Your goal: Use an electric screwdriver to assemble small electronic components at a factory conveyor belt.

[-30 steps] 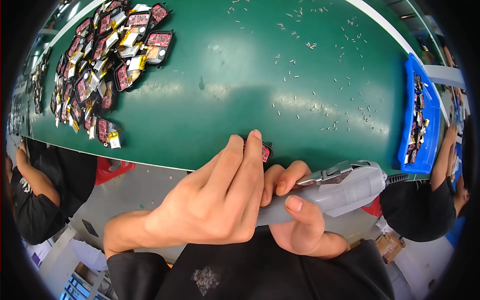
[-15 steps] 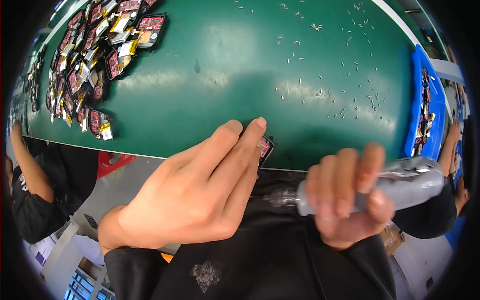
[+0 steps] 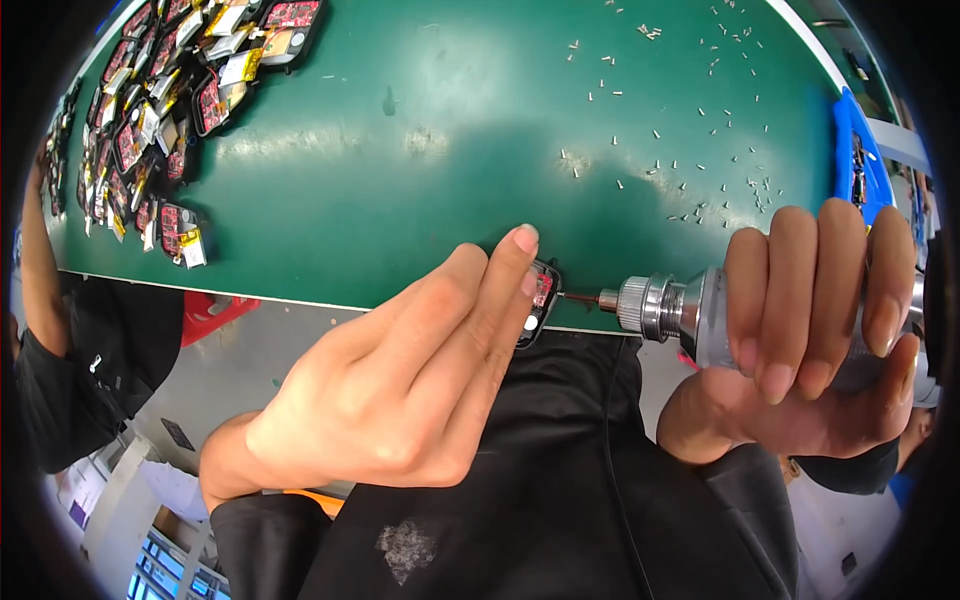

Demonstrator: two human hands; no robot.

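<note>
Close to the table's front edge, my left hand [image 3: 390,370] is closed on a small black plastic case [image 3: 543,300] with a red circuit board inside. My fingers cover most of this case, leaving its right end in sight. My right hand [image 3: 815,320] wraps round an electric screwdriver [image 3: 655,308] with a silver collar and a pale grey body. Its thin bit points left and reaches the right rim of the case; I cannot tell whether the tip sits in a screw.
Similar open cases with red boards and silver batteries are heaped [image 3: 130,150] at the far left. Small screws [image 3: 700,160] lie scattered across the right of the green table [image 3: 380,210]. A blue bin [image 3: 878,180] stands at the right edge. Another person [image 3: 90,370] is at the left.
My right hand has brought the screwdriver up and turned its bit to the case's right side. The left hand keeps its hold, and more of the case shows.
</note>
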